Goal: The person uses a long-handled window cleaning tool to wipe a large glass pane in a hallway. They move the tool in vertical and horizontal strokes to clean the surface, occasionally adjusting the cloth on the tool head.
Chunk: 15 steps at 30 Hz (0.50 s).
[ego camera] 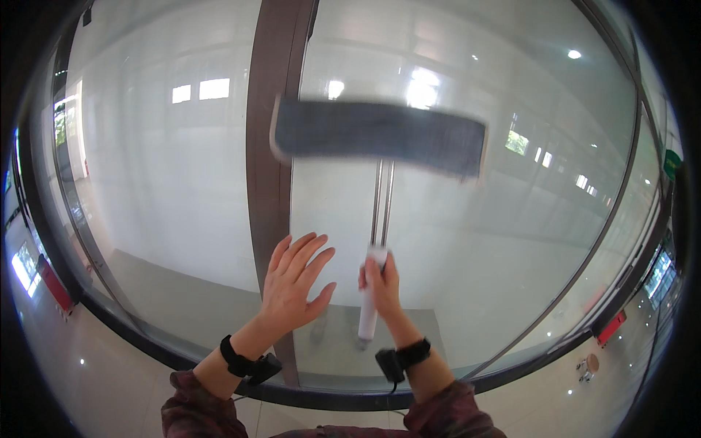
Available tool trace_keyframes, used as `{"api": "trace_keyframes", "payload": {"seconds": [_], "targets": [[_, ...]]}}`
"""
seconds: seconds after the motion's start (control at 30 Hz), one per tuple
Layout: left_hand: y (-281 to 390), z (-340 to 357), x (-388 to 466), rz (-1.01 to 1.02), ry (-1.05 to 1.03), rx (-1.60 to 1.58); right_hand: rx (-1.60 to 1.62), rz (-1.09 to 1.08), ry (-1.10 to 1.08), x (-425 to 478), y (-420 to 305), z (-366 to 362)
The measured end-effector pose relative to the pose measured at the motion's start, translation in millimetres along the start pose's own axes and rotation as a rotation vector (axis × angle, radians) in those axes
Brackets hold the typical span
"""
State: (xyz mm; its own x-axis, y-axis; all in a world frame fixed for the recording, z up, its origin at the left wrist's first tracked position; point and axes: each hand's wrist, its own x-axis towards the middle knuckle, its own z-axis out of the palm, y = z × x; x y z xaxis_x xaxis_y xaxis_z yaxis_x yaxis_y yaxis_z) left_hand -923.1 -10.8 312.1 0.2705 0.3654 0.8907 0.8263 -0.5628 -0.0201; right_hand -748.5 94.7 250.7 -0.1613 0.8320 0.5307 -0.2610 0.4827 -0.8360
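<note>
My right hand [381, 282] is closed around the white grip [367, 320] of a flat mop. Twin metal rods [383, 202] run up from the grip to the mop's wide grey pad [378, 134], blurred and slightly tilted. Its pad lies before a glass panel [471, 235] and overlaps the brown metal frame post [268, 202]; I cannot tell whether it presses on the glass. To the left of the grip, my left hand [298, 282] holds nothing, fingers spread and palm turned to the glass. Contact with the glass cannot be made out. Both wrists wear black bands with small devices.
Another glass panel [175, 180] stands left of the post. A dark bottom rail [350, 399] curves along the glass above the tiled floor [126, 378]. Red boxes stand at the left [56, 283] and right [610, 328], with a small round stool [589, 366] at lower right.
</note>
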Motion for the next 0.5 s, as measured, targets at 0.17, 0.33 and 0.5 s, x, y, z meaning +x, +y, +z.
{"api": "trace_keyframes", "payload": {"seconds": [0.17,0.33,0.5], "targets": [[-19,3,-29,-0.057,-0.036,-0.011,-0.234,0.211,0.042,-143,115,-69],[-27,11,-51,-0.151,-0.098,-0.003,-0.412,0.427,0.123,-248,124,-125],[-32,30,-44,-0.182,-0.035,0.015,-0.422,0.394,0.154,-229,62,-136]]}}
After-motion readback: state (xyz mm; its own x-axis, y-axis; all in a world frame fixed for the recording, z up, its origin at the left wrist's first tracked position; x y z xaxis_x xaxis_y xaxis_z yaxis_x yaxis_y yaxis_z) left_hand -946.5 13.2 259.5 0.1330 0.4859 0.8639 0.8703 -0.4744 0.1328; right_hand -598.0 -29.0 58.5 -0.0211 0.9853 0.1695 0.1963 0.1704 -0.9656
